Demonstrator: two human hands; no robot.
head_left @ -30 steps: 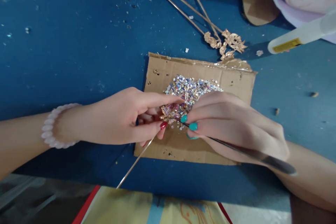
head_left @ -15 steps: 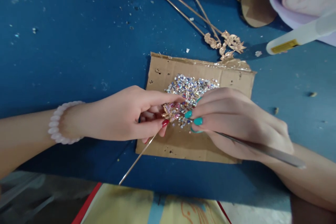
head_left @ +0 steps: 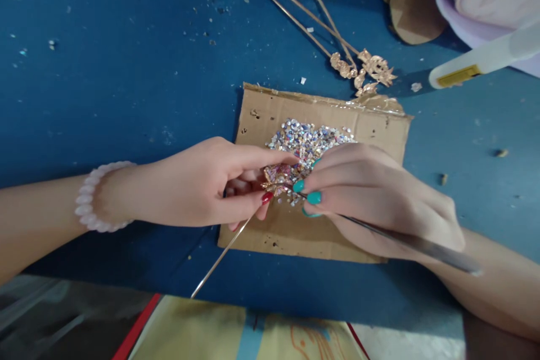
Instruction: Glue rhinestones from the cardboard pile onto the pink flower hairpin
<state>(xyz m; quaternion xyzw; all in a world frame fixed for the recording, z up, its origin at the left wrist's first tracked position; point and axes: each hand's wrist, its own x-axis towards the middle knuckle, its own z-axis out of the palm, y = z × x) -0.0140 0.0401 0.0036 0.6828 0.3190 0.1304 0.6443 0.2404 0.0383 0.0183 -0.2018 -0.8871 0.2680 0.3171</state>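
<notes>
My left hand (head_left: 211, 183) pinches the ornate head of a gold hairpin (head_left: 220, 259), whose thin stem slants down toward the table's front edge. Pinkish stones show on that head between thumb and fingers. From the right, my right hand (head_left: 375, 197) grips a pair of metal tweezers (head_left: 405, 242); their tips meet the hairpin head, though what is between them is too small to tell. Under both hands lies a cardboard sheet (head_left: 270, 236), bearing a heap of glittering rhinestones (head_left: 306, 138), partly covered by my fingers.
Several gold hairpins (head_left: 337, 48) lie beyond the cardboard. A white bottle or tube with a yellow label (head_left: 459, 74) juts in from the right, near a lilac container (head_left: 447, 3). Scraps and crumbs dot the blue table (head_left: 105, 84).
My right hand has shifted slightly left, bringing the tweezer tips further onto the hairpin head. My left hand keeps its hold almost unmoved.
</notes>
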